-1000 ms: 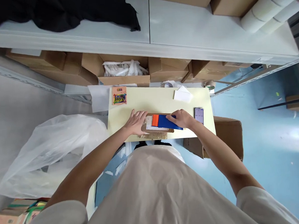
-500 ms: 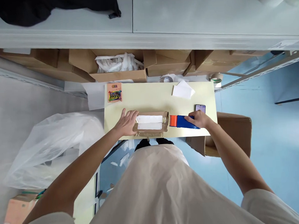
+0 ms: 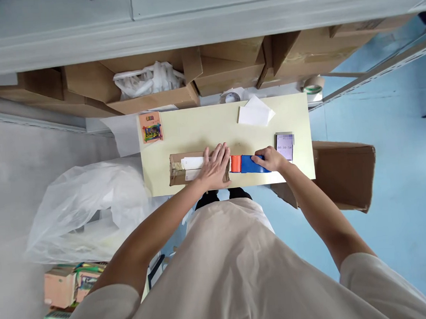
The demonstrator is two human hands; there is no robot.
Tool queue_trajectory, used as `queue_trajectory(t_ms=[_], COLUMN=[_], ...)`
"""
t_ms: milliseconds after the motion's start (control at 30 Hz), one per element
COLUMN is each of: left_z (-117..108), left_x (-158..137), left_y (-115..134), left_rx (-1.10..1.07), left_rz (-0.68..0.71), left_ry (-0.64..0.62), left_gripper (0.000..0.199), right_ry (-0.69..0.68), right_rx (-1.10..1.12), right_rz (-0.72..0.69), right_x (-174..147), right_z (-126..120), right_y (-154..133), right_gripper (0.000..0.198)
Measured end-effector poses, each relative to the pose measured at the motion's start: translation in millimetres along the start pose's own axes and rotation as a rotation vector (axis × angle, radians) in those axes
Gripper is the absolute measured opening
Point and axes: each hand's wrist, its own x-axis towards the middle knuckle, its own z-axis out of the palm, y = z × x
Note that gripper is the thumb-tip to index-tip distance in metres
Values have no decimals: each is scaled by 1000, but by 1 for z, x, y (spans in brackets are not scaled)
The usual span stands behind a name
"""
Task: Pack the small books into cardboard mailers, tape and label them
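Note:
A narrow cardboard box [image 3: 176, 177] lies lengthwise near the front edge of the pale table, with white labels [image 3: 192, 163] and shiny tape on its top. My left hand [image 3: 216, 167] rests flat across the right end of the box, fingers stretched out, covering part of the labels. A blue and orange tape dispenser [image 3: 249, 164] is gripped in my right hand [image 3: 271, 159]. Its toothed orange end meets the box's right end, close to my left fingertips; whether they touch is hard to tell. Just beyond my right hand lies a phone [image 3: 284, 147] with its screen lit.
An orange-pink printed packet [image 3: 151, 127] sits at the table's back left, white papers [image 3: 255, 112] at the back right. Tape rolls [image 3: 313, 85] and open cartons [image 3: 226, 75] line the back. Right of the table stands a carton [image 3: 345, 174]; a plastic bag [image 3: 90, 208] is at left.
My left hand has gone from the left end of the box to its right end. The box has shifted left, and the dispenser's toothed end now reaches it. The camera view has shifted.

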Motion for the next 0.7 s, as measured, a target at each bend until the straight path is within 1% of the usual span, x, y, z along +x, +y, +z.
queue_trajectory(t_ms=[133, 267, 400, 467, 500, 567, 633, 700], left_z=[1, 3, 3, 1, 1, 0, 1, 1], left_x=[-1, -2, -2, -2, -3, -5, -6, -7], left_y=[0, -4, -5, -5, -4, -3, -1, 1], left_rx=[-18, -18, -23, -22, -19, -11, -3, 11], left_rz=[-4, 5, 12, 18, 25, 43, 59, 64], left_ry=[4, 18, 19, 17, 16, 20, 36, 56], left_gripper=[106, 106, 106, 101, 97, 84, 69, 56], right_ry=[-28, -37, -54, -83, -97, -100, -72, -50], right_rx=[37, 53, -9, -74, -120, -223, -302, -316], right_rz=[-8, -1, 70, 129, 166, 267, 384, 454], right_x=[-2, -15, -37, -42, -42, -36, -24, -10], right_z=[1, -6, -21, -26, -27, -25, -19, -12], right_y=[4, 14, 30, 30, 25, 5, -25, -59], right_gripper=[50, 50, 53, 55, 57, 59, 60, 57])
